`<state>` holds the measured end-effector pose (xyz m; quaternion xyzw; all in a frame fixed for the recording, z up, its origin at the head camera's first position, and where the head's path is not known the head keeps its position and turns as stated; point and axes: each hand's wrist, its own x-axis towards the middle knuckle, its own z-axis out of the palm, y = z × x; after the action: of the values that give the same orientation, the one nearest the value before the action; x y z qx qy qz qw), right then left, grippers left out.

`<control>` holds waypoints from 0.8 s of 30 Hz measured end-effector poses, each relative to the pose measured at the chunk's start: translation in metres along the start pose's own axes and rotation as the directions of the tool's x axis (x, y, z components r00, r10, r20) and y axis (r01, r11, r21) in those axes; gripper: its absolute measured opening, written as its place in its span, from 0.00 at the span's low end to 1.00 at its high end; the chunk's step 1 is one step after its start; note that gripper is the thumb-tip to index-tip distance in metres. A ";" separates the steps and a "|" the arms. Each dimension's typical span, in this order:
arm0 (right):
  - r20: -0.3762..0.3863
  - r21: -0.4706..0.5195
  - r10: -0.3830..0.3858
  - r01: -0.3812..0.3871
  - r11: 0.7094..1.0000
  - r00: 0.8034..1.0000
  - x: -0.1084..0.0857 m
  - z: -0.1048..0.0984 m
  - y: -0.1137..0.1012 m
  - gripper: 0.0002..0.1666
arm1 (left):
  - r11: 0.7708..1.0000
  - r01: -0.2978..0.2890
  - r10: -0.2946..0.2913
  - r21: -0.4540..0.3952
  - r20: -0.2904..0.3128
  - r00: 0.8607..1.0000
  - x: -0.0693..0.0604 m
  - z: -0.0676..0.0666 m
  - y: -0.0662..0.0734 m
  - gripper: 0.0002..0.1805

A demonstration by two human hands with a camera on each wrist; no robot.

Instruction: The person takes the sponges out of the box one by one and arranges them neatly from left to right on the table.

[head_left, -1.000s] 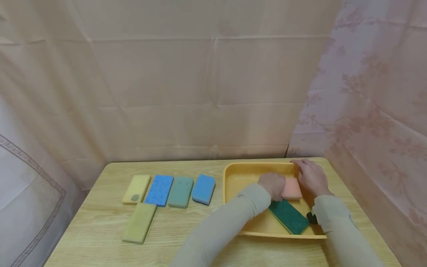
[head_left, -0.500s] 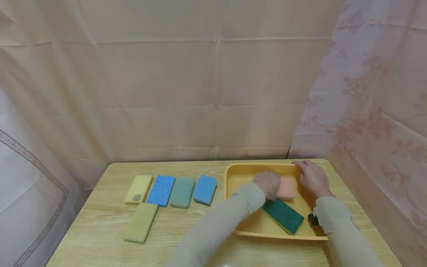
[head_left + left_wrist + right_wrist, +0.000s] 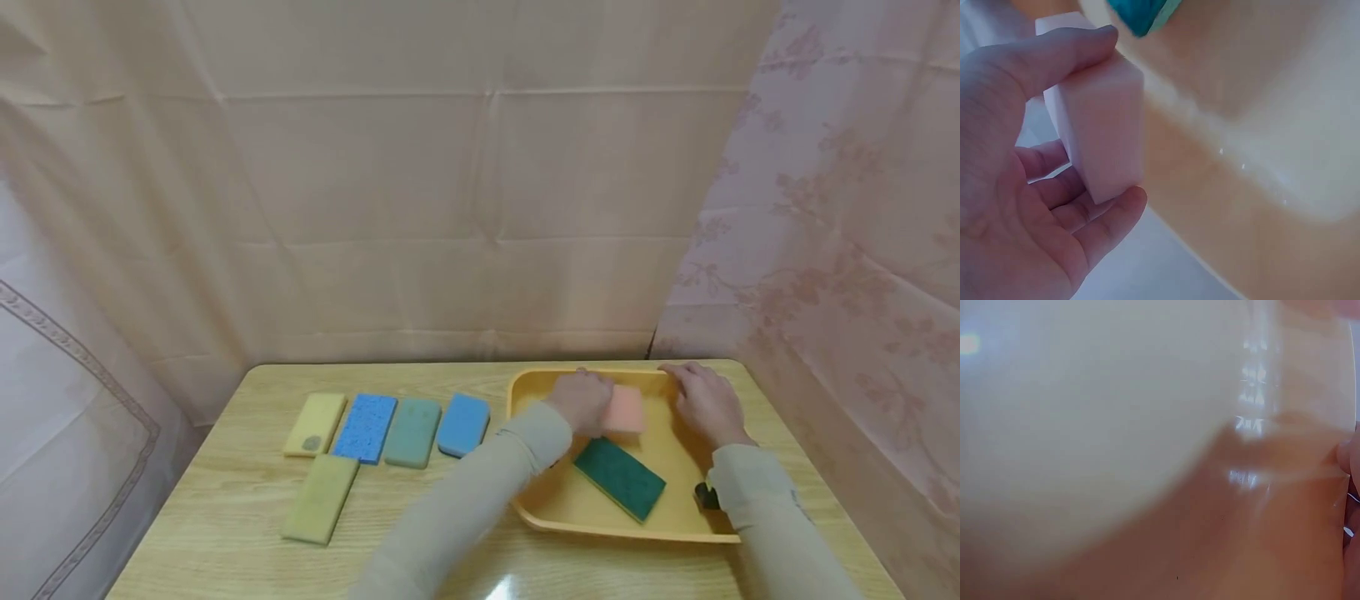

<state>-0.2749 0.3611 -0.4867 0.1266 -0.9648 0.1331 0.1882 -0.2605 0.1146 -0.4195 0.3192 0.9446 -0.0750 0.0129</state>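
My left hand [image 3: 579, 402] holds a pink sponge [image 3: 626, 410] over the back left part of a yellow plastic tray [image 3: 600, 528]. In the left wrist view the thumb [image 3: 1079, 53] lies across one side of the pink sponge [image 3: 1110, 131], fingers on the other. Just in front of it, a dark green scouring sponge [image 3: 621, 479] lies slanted on the tray floor. At the tray's back right corner my right hand [image 3: 708, 404] grips the rim. Only its fingertips [image 3: 1350, 453] show at the edge of the right wrist view, against the tray wall.
Left of the tray, a wooden table [image 3: 225, 500] bears a pale yellow sponge [image 3: 315, 423], a bright blue one [image 3: 366, 428], a grey-green one [image 3: 412, 433], a light blue one [image 3: 463, 425] and an olive-yellow one [image 3: 321, 500]. Beige curtains [image 3: 360, 208] hang behind.
My left hand has moved left and back with the pink sponge. The dark green sponge has slid left on the tray floor. My right hand stays at the rim.
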 end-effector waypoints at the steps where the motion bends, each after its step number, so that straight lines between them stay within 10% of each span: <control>1: 0.000 0.000 0.000 0.000 1.000 1.000 0.000 0.000 0.000 0.24 | 1.000 -0.002 0.002 0.003 -0.016 1.000 -0.001 -0.001 -0.003 0.29; 24: 0.009 0.002 0.004 -0.004 1.000 1.000 -0.001 -0.001 0.000 0.25 | 0.994 0.009 -0.026 -0.111 -0.153 0.988 -0.034 -0.029 -0.048 0.34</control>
<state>-0.2736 0.3619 -0.4864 0.1253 -0.9658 0.1338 0.1835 -0.2622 0.0606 -0.3822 0.3147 0.9482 0.0018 -0.0434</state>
